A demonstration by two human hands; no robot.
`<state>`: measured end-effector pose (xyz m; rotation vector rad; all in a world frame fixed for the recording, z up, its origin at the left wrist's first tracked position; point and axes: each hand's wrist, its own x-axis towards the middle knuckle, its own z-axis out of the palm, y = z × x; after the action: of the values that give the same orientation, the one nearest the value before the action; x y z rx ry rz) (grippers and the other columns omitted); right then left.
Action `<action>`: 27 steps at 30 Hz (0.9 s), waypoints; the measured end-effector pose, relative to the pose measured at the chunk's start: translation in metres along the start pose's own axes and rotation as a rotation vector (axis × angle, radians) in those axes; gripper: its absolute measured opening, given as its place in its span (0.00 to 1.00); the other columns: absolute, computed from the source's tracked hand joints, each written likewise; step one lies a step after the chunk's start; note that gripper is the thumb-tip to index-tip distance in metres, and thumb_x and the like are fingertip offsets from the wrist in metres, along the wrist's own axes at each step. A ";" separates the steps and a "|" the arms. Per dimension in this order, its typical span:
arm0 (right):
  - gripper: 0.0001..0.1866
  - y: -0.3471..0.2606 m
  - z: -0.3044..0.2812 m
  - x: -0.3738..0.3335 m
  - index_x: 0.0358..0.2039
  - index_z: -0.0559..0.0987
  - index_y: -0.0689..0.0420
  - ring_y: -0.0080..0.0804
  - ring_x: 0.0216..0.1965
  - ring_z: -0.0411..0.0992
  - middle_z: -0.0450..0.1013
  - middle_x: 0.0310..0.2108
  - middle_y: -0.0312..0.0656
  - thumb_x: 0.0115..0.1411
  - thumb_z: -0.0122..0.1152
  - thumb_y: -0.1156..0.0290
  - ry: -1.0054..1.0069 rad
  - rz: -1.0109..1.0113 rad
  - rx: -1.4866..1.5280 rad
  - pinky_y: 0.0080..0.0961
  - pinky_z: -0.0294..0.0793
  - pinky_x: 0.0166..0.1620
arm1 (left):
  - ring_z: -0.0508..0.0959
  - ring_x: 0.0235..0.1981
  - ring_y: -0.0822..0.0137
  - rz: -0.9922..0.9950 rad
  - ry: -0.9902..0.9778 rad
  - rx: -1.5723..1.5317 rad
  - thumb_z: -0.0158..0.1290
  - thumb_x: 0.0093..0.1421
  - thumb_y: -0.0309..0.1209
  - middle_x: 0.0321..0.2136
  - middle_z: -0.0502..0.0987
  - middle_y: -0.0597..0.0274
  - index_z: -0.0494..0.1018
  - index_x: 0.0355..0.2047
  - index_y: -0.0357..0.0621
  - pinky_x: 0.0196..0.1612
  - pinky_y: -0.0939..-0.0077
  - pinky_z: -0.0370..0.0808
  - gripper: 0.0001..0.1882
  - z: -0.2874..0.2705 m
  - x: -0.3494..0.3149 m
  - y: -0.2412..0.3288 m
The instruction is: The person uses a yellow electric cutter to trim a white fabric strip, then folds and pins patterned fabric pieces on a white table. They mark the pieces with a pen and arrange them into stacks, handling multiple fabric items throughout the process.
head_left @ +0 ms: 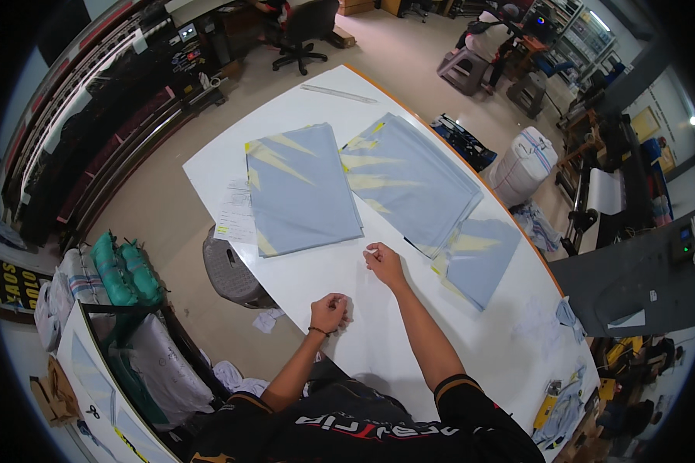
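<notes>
A single head-worn fisheye view looks steeply down from above the person's chest onto the white surface [409,339], which runs away toward the upper middle. It sits near the forearms at the lower edge; floor and shelves bend around the dark rim.

**Open tabletop around the left fabric stack**

The white table [347,339] lay bare on the person's side of the left stack of grey fabric pieces [301,189], giving both hands room. Right of that stack, a narrow strip separated it from a second grey stack [409,177]. Further right lay a third piece [479,258]. Beyond the stack a clear ruler [338,93] crossed the far end; papers [235,212] crowded its left edge.
</notes>
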<state>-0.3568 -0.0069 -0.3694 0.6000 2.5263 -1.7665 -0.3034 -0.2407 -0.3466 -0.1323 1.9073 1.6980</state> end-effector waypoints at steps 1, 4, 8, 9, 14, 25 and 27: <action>0.13 0.007 -0.002 -0.004 0.47 0.78 0.63 0.21 0.28 0.77 0.77 0.26 0.36 0.67 0.65 0.68 -0.013 -0.023 0.066 0.20 0.76 0.34 | 0.84 0.20 0.68 -0.018 0.000 -0.019 0.57 0.68 0.31 0.23 0.82 0.58 0.80 0.43 0.31 0.18 0.76 0.78 0.13 0.000 0.001 -0.003; 0.14 0.026 -0.015 -0.022 0.48 0.79 0.62 0.27 0.31 0.82 0.80 0.29 0.41 0.66 0.64 0.67 0.029 -0.015 0.110 0.25 0.79 0.40 | 0.84 0.19 0.68 -0.073 -0.015 -0.064 0.57 0.68 0.31 0.23 0.82 0.57 0.80 0.43 0.32 0.18 0.77 0.78 0.12 0.002 0.008 -0.008; 0.13 0.030 -0.026 -0.044 0.47 0.80 0.62 0.24 0.33 0.81 0.80 0.31 0.40 0.67 0.63 0.67 0.032 0.005 0.184 0.23 0.78 0.39 | 0.84 0.19 0.69 -0.047 -0.046 0.104 0.57 0.68 0.33 0.23 0.83 0.58 0.81 0.41 0.34 0.21 0.76 0.79 0.12 0.004 0.018 0.005; 0.13 0.029 -0.029 -0.047 0.46 0.80 0.62 0.24 0.32 0.81 0.80 0.32 0.40 0.67 0.63 0.67 0.023 0.001 0.180 0.23 0.78 0.38 | 0.84 0.20 0.68 0.034 -0.054 0.224 0.58 0.67 0.33 0.24 0.83 0.58 0.82 0.41 0.35 0.23 0.75 0.79 0.12 0.004 0.023 0.011; 0.09 0.004 -0.084 -0.034 0.45 0.81 0.58 0.21 0.31 0.77 0.79 0.34 0.36 0.68 0.62 0.69 -0.117 0.175 0.255 0.20 0.76 0.34 | 0.85 0.27 0.62 0.440 0.098 0.534 0.60 0.62 0.35 0.26 0.84 0.54 0.83 0.41 0.39 0.34 0.69 0.80 0.13 0.015 0.055 0.038; 0.14 0.066 -0.289 0.132 0.43 0.85 0.60 0.38 0.37 0.81 0.83 0.34 0.46 0.60 0.69 0.65 0.699 0.024 -0.307 0.33 0.79 0.45 | 0.81 0.25 0.66 0.550 0.061 0.537 0.61 0.62 0.31 0.26 0.83 0.59 0.83 0.42 0.44 0.33 0.72 0.77 0.09 0.021 0.095 0.045; 0.17 0.077 -0.298 0.150 0.45 0.84 0.60 0.45 0.43 0.81 0.83 0.38 0.49 0.58 0.71 0.64 0.733 -0.152 -0.508 0.37 0.79 0.50 | 0.81 0.26 0.66 0.528 0.077 0.492 0.61 0.62 0.32 0.27 0.83 0.59 0.84 0.42 0.46 0.33 0.72 0.78 0.09 0.021 0.092 0.043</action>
<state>-0.4084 0.3315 -0.3618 1.2044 3.3802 -0.9295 -0.3910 -0.1853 -0.3527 0.5451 2.5107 1.4716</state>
